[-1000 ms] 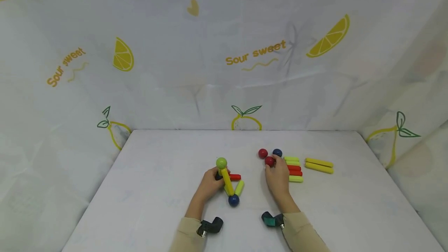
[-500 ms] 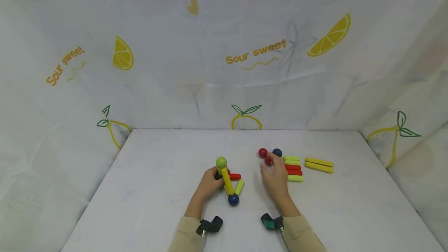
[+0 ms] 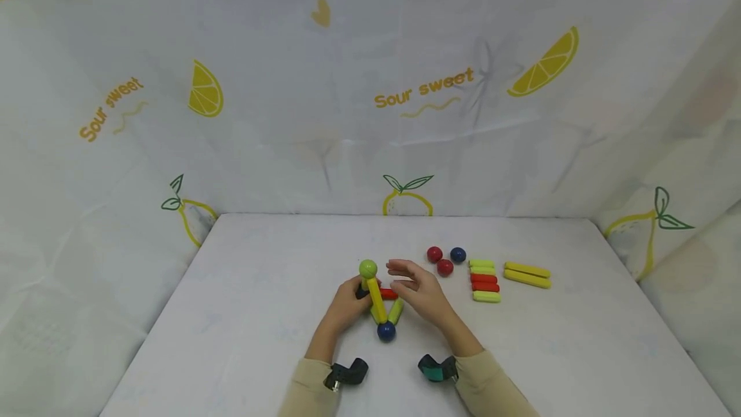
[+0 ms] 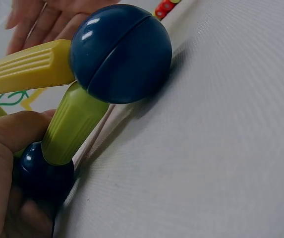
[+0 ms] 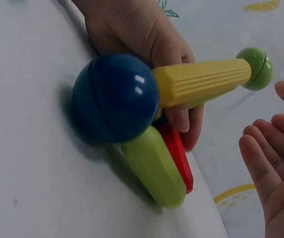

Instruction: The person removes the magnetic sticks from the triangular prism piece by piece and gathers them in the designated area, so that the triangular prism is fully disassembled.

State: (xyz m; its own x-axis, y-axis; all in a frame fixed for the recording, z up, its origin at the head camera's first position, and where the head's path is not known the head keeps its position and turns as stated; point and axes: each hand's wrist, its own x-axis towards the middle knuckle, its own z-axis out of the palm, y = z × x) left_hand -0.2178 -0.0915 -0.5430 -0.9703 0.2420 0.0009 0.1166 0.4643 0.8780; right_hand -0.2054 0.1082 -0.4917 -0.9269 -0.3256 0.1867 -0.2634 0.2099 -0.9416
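A small frame of toy building sticks and balls stands mid-table. Its yellow stick (image 3: 377,301) slants from a blue ball (image 3: 386,331) on the table up to a raised green ball (image 3: 368,268). A red stick (image 3: 389,293) and a short green stick (image 3: 396,311) lie at its base. My left hand (image 3: 345,304) grips the frame's far-left corner, thumb and fingers around another dark blue ball (image 4: 42,168) in the left wrist view. Just right of the frame, my right hand (image 3: 422,293) hovers with fingers extended, holding nothing.
Two loose red balls, the nearer red ball (image 3: 445,268) among them, lie by a loose blue ball (image 3: 458,255) farther back. To their right come a column of short green and red sticks (image 3: 485,279) and two yellow sticks (image 3: 527,274). A printed cloth (image 3: 278,166) hangs behind the table.
My right hand has let go of the nearer red ball and moved left to the frame, leaving the ball with the others. My left hand keeps its grip in the same place.
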